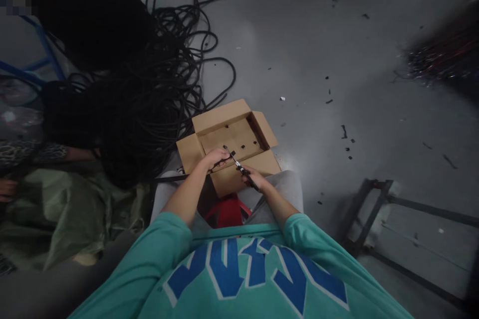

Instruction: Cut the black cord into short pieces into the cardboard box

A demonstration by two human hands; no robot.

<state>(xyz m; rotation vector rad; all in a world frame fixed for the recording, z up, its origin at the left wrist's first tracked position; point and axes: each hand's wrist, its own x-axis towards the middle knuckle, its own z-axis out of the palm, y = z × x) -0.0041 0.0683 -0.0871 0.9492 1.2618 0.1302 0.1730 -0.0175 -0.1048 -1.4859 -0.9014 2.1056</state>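
Observation:
My left hand [217,157] is closed round a black strip [174,178], which trails off to the left across my thigh. A short black end shows past its fingertips. My right hand [253,178] grips what look like shears [239,165], with dark handles and a bright metal joint. Their thin jaws point up and left, close to the left fingertips; whether they touch the strip I cannot tell. Under both hands lies an open cardboard box [220,119] with its flaps folded out. Several small black pieces [243,147] are scattered on its bottom.
A large tangle of black cord [149,104] covers the floor to the left. Beside it are green cloth [63,209] and another person's hand [7,189]. A dark metal frame [377,209] stands at right. Black scraps [344,132] dot the grey floor.

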